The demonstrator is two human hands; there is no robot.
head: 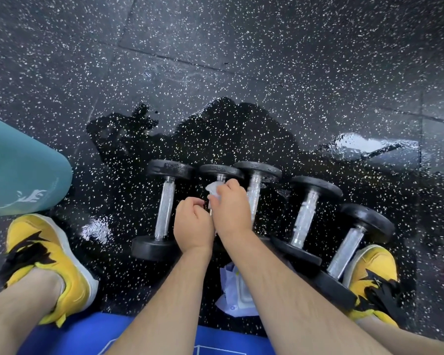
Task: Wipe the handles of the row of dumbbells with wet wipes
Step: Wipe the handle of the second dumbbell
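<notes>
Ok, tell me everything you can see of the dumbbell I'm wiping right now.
Second from the left of five, the dumbbell lies on the wet speckled floor. Its far black round head and a bit of shiny metal handle show. The right hand grips a crumpled white wet wipe against the handle; the curled left hand covers the near part, its hold hidden.

Floor: black rubber tile floor [241,47], white-speckled, wet and glossy mid-frame.
Footwear: two yellow sneakers with black laces, left [49,265], right [369,272].
Left edge: teal padded cylinder [18,175], white logo.
Bottom: blue mat [87,336], white lines.
</notes>
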